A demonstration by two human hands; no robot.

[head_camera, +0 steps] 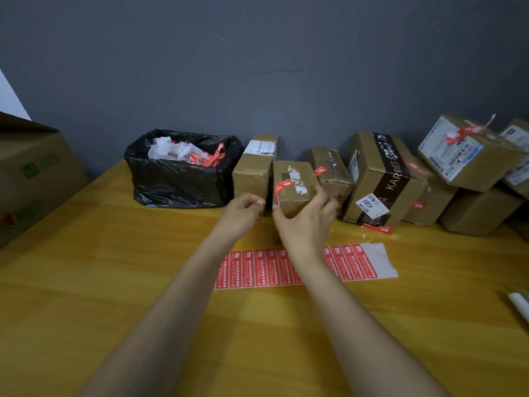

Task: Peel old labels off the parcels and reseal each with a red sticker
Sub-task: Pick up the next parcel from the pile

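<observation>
A small cardboard parcel point(293, 181) stands at the table's middle back, with torn white label remains on top and a red sticker point(282, 189) curling over its left front edge. My right hand point(305, 219) grips this parcel from the front, thumb at its left lower corner by the sticker's end. Just left of the parcel, my left hand point(243, 210) has its fingers curled; whether they hold anything is unclear. A sheet of red stickers point(257, 267) lies flat on the table under my right forearm.
A black bag-lined bin point(177, 179) with peeled labels stands back left. An upright parcel point(253, 170) sits beside it. More parcels point(380, 179) are stacked to the right. A large carton point(31, 173) stands at the far left. A white object point(519, 306) lies at the right edge.
</observation>
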